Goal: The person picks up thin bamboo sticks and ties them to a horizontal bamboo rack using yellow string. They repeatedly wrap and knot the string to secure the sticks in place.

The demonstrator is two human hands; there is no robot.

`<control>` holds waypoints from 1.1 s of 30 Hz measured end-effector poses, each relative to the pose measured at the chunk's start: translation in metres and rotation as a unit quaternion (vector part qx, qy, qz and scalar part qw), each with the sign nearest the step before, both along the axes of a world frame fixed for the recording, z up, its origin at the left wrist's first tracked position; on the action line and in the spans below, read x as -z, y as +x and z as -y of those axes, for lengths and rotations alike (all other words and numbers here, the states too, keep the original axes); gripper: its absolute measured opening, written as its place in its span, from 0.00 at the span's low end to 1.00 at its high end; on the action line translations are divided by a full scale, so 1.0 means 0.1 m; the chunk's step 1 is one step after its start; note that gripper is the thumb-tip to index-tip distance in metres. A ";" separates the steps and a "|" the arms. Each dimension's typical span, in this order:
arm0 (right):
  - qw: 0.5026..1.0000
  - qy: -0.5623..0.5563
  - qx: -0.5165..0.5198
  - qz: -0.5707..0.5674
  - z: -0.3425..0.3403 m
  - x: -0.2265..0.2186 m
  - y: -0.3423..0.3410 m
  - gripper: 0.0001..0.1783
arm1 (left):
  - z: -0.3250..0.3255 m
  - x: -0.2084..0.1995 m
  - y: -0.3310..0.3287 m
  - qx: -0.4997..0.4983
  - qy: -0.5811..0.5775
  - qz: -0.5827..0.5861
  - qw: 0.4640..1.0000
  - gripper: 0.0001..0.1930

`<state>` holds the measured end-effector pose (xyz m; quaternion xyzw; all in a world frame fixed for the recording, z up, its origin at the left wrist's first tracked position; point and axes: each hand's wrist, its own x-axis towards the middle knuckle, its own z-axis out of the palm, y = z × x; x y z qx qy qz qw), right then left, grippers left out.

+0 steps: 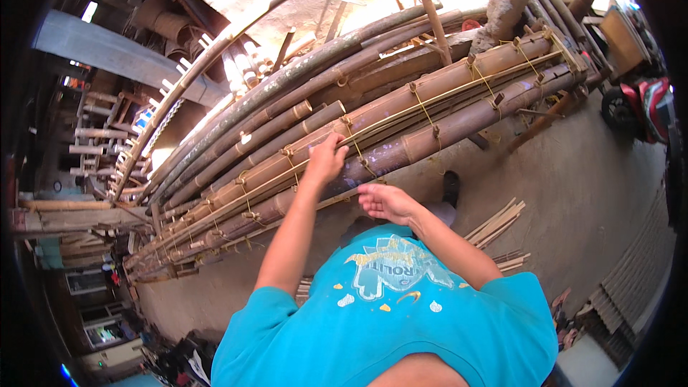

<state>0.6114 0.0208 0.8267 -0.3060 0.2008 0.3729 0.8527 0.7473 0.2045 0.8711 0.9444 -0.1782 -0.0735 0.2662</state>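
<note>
Lying crosswise before the torso, the lashed bamboo-pole frame point(419, 145) appeared heavy, stiff and smooth, best held around bare poles clear of the yellow cord point(424, 108); the left hand point(327, 160) lay on it, grip indeterminable, the right hand point(389, 203) loosely spread nearby.

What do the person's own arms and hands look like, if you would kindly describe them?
The left hand and right hand are both ungloved, and no watch or bracelet shows. The forearms are bare below short turquoise sleeves.
</note>
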 end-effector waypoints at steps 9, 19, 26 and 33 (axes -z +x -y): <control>0.759 -0.378 0.154 0.507 -1.04 -0.93 0.93 0.17 | 0.13 0.49 0.07 -0.052 -0.026 0.044 0.997 0.12; 0.825 -0.240 -0.007 0.512 -0.21 -1.32 1.45 0.23 | 0.05 0.12 -0.01 -0.034 -0.039 0.012 0.999 0.16; 0.790 -0.400 -0.139 0.443 -0.17 -0.21 0.17 0.24 | 0.17 0.08 0.03 -0.057 -0.101 0.052 0.992 0.15; 0.593 -0.573 -0.279 0.493 -0.62 -0.37 0.05 0.17 | 0.31 0.26 1.37 -0.091 -0.130 0.087 0.983 0.16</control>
